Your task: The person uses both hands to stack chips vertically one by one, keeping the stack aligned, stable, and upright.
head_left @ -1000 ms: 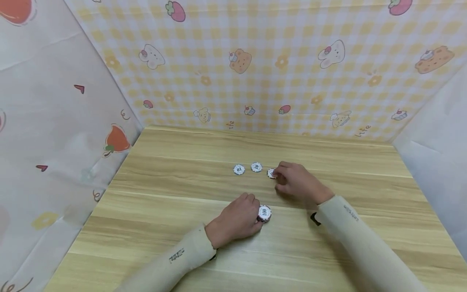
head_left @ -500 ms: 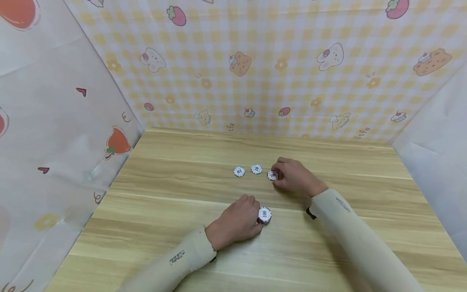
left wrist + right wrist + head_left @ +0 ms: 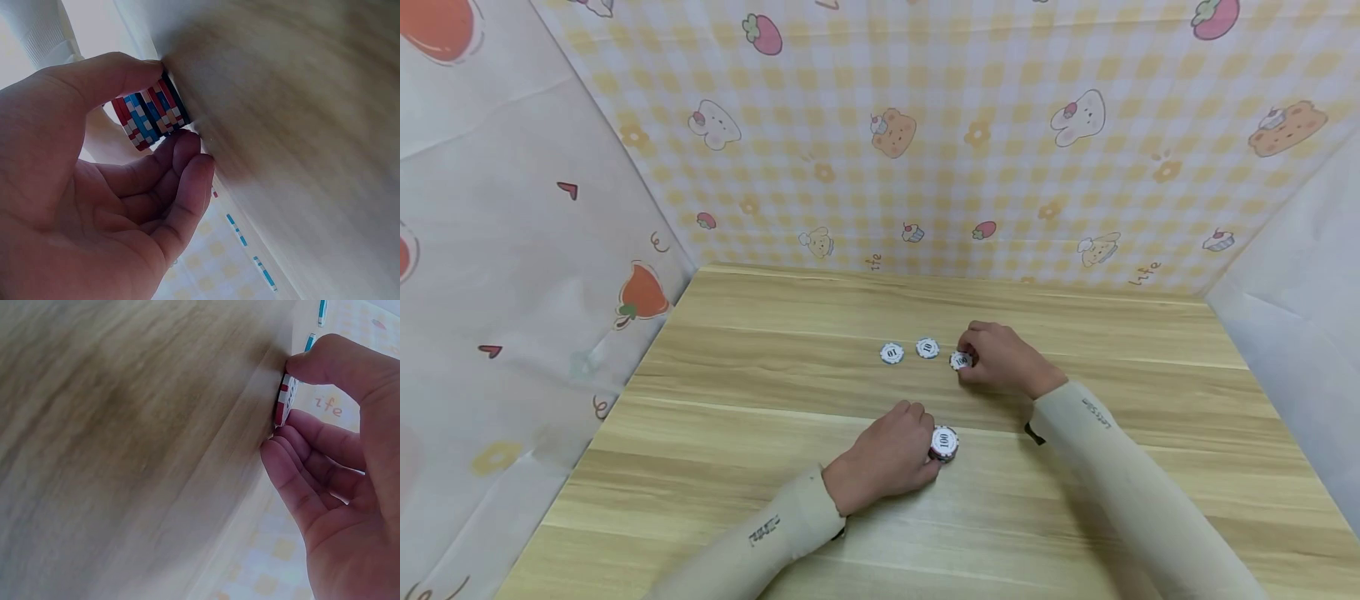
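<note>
A stack of poker chips with a "100" on top stands on the table, and my left hand grips its side between thumb and fingers. In the left wrist view the chip stack shows red, blue and dark edges. Farther back, my right hand pinches a single red-and-white "100" poker chip at its edge. Seen from the right wrist, that red chip sits between thumb and fingertips, right at the table surface.
Left of the right hand lie two blue-edged "10" chips, a nearer one and a farther-left one. A checked cloth wall rises behind the wooden table, with a pale cloth on the left.
My right hand has shifted slightly left and closed its thumb and fingers about the red "100" chip, whose face now shows more. The left hand stays at the stack.
</note>
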`<state>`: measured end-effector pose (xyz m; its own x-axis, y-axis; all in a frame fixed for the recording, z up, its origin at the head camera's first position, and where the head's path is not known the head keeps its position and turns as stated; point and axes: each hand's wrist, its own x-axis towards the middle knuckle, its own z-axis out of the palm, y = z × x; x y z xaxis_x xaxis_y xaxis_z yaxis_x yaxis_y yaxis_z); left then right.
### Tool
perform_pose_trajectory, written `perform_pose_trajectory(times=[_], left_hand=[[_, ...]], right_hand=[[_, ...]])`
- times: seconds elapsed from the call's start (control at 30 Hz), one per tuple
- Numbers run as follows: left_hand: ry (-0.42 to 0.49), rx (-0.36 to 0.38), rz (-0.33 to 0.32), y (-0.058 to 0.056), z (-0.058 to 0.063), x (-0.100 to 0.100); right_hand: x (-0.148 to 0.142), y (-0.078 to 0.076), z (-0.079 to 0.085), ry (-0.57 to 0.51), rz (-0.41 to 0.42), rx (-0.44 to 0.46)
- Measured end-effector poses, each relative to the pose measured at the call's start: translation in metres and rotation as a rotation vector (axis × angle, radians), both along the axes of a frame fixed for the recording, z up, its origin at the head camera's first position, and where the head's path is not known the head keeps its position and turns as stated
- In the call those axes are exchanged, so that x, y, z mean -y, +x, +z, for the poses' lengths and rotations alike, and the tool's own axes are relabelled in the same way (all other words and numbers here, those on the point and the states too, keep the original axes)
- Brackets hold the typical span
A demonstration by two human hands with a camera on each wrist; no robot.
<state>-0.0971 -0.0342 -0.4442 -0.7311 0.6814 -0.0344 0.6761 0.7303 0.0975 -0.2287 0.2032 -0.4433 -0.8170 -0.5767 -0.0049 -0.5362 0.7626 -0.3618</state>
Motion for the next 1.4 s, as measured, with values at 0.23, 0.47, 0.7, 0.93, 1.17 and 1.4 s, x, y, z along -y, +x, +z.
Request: perform_pose_trajectory(times=[0.23, 0.47, 0.7, 0.93, 1.17, 1.4], left_hand=[[0.0, -0.005, -0.001, 0.0, -0.001, 0.0], [-0.005, -0.014, -0.003, 0.001, -0.002, 0.0], [-0.01, 0.002, 0.002, 0.001, -0.001, 0.0], [-0.008, -0.005, -0.001, 0.0, -0.003, 0.0], [-0.007, -0.016, -0.01, -0.001, -0.006, 0.001], [0.002, -0.012, -0.009, -0.001, -0.005, 0.002]], right_hand=[[0.002, 0.0, -0.001, 0.001, 0.001, -0.002], [0.0, 0.006, 0.002, 0.003, -0.011, 0.001], [-0.005, 0.012, -0.001, 0.007, -0.002, -0.009], [-0.009, 0.02, -0.005, -0.004, 0.008, -0.046], [-0.012, 0.029, -0.003, -0.004, 0.03, -0.096], [-0.016, 0.037, -0.003, -0.011, 0.041, -0.115]])
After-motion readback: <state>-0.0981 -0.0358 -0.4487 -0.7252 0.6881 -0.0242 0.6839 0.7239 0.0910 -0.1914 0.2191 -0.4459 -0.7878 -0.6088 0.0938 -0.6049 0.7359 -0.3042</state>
